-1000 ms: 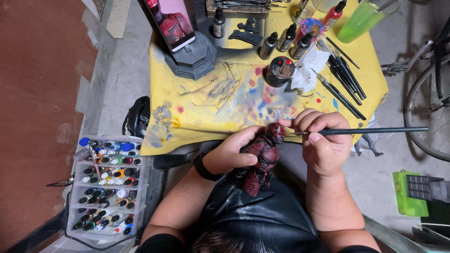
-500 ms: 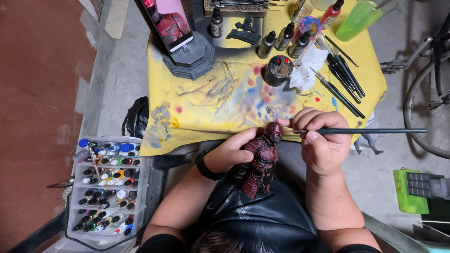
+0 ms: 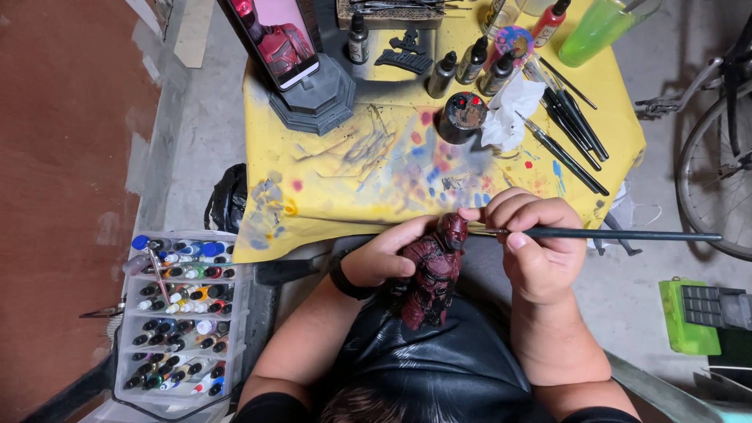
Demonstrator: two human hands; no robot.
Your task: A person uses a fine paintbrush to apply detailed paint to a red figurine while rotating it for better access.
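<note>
Figurine [image 3: 429,274]: dark red, head pointing at the table edge, gripped.
Brush [image 3: 603,233]: long, dark, level, tip at the figurine's head.

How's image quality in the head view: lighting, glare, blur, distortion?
Head view: even, soft light with only faint shadows; the red figurine held in the left hand and the brush in the right hand are sharp, no motion blur; mild glare on the phone screen; wide-angle bending shows at the edges, near the bicycle wheel.
</note>
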